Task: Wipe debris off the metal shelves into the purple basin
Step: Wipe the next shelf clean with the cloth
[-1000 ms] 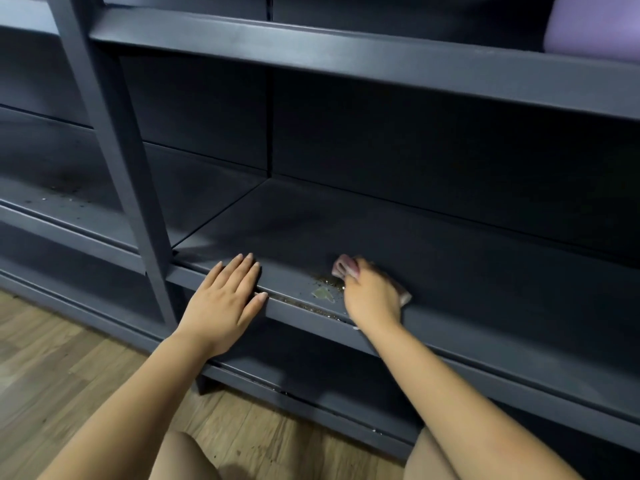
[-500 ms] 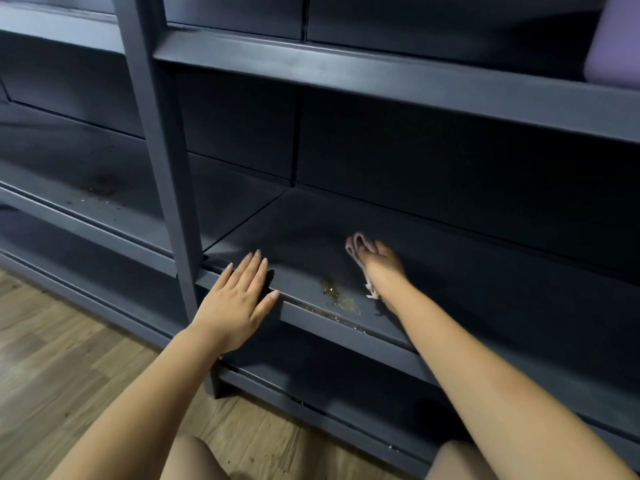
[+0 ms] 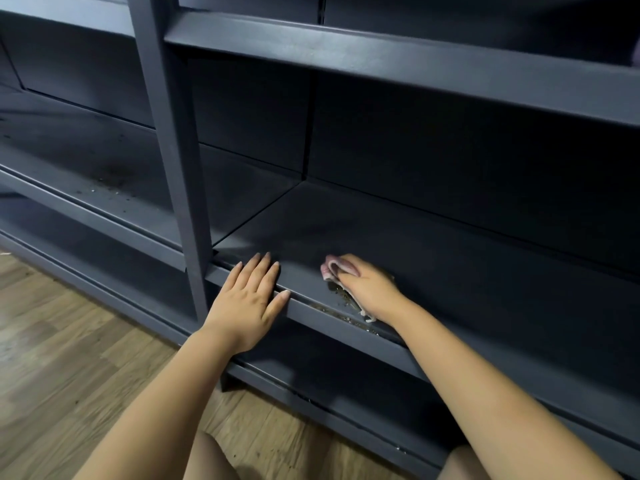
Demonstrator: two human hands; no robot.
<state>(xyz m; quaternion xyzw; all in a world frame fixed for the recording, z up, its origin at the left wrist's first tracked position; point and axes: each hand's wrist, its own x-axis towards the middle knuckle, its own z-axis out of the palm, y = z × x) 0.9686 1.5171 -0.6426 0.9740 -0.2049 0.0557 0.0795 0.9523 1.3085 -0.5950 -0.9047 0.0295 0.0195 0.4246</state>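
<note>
Kneeling in front of dark grey metal shelves (image 3: 433,237), both arms reaching onto the middle level. Resting the left hand (image 3: 247,299) flat on the front lip of that shelf, fingers straight and spread, thumb lying along the edge, holding nothing, just right of the upright post (image 3: 173,168). Pressing the right hand (image 3: 367,287) down on a pinkish cloth (image 3: 329,270), fingers curled over it, the cloth showing beyond the fingertips and trailing out under the wrist. Lying in small pale specks beside and under the cloth, debris (image 3: 337,299) scattered along the groove behind the front lip. Showing only as a sliver of purple at the far right edge on the level above, the purple basin (image 3: 636,53). Sitting on the left bay's shelf, more specks (image 3: 104,188), with wooden floor (image 3: 69,358) below.
</note>
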